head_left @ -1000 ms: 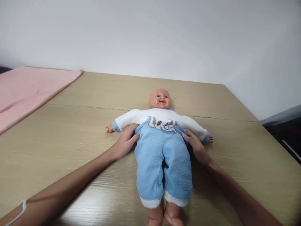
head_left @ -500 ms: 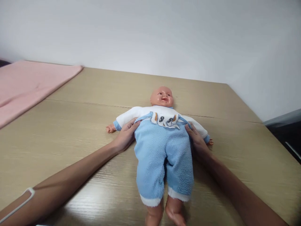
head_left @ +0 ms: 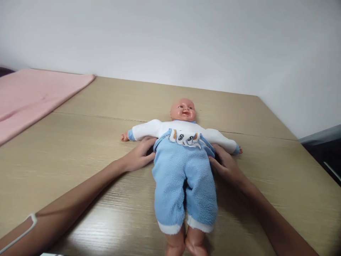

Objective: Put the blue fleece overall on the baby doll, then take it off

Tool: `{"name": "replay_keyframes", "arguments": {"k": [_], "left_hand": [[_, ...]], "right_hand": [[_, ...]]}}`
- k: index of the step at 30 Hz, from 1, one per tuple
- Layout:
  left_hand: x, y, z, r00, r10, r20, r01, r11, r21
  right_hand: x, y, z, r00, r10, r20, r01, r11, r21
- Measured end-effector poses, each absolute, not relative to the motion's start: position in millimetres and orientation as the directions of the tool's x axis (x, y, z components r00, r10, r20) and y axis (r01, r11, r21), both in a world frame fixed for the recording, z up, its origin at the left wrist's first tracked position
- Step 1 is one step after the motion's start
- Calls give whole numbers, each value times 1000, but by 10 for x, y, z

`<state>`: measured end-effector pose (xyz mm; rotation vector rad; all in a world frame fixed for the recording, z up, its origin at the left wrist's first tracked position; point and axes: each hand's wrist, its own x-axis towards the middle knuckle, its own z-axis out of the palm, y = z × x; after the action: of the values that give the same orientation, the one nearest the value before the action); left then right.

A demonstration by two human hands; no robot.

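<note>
A baby doll (head_left: pixel 183 109) lies on its back, its arms spread wide and its bare lower legs toward me. It wears a white top (head_left: pixel 149 128) with blue cuffs and light blue fleece overalls (head_left: pixel 170 177) with an animal face on the bib. At the doll's left-of-view side, my left hand (head_left: pixel 141 153) grips the edge of the overalls, thumb in front and fingertips hidden behind the cloth. On the opposite side my right hand (head_left: pixel 226 163) holds the overalls' other edge likewise, its fingers partly hidden. The straps sag beside the bib.
Under the doll is a light wooden table (head_left: pixel 106 199) with a seam across it. A pink cloth (head_left: pixel 39 92) covers its far left corner. Behind stands a pale wall (head_left: pixel 170 42). A dark object (head_left: pixel 325 153) is beyond the right edge.
My hands have shifted slightly down the doll's sides, and the overalls' straps and upper edges are lower. The doll's arms have risen a little and the bare legs are closer together.
</note>
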<state>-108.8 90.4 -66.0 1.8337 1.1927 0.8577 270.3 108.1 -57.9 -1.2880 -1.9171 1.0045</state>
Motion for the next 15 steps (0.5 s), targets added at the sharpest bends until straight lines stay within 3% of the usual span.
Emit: {"name": "replay_keyframes", "arguments": {"k": [3, 6, 10, 13, 15], "left_hand": [[-1074, 896, -680, 330, 940, 91, 286, -192, 939], [-946, 849, -689, 218, 976, 2, 25, -8, 1000], [-670, 753, -676, 59, 973, -221, -381, 227, 896], [-532, 702, -664, -12, 956, -295, -434, 261, 863], [-506, 691, -665, -62, 947, -316, -437, 259, 862]], "right_hand": [[2565, 1007, -627, -227, 974, 12, 364, 96, -927], [2380, 898, -681, -65, 994, -83, 90, -77, -993], [2167, 781, -706, -78, 953, -294, -226, -304, -925], [2089, 757, -696, -144, 931, -335, -269, -363, -892], [2078, 771, -687, -160, 947, -278, -214, -308, -927]]}}
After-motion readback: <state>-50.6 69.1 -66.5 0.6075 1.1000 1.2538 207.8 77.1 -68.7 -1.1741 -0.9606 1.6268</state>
